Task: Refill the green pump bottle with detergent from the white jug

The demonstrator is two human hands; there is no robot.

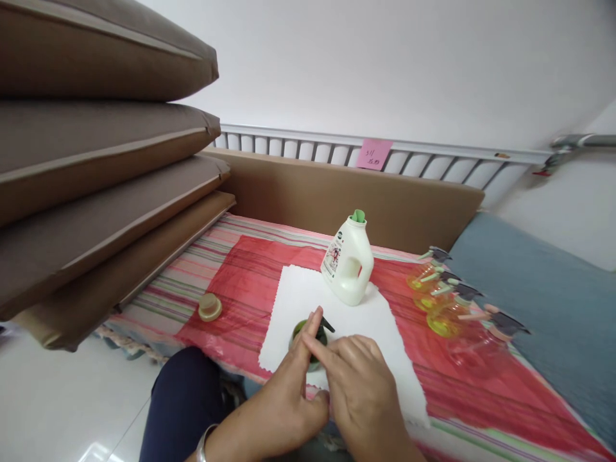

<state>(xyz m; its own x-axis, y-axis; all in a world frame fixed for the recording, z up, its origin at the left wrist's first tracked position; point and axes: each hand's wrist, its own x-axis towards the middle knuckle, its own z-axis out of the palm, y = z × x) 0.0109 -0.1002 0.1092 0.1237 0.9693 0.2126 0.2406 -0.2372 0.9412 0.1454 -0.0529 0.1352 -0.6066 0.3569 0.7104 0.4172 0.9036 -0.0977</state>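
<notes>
Both hands meet over a small green bottle with a dark top, standing on a white cloth. My left hand curls around the bottle's near side, fingers pressed together. My right hand rests beside it, index finger stretched toward the bottle's dark top. Most of the bottle is hidden behind the fingers. A white detergent jug with an open green spout stands upright at the cloth's far edge.
A tan cap lies on the striped red cover to the left. Several yellow and pink spray bottles lie at the right. Stacked brown cushions overhang the left side. A cardboard panel stands behind, with a grey-blue cushion at the right.
</notes>
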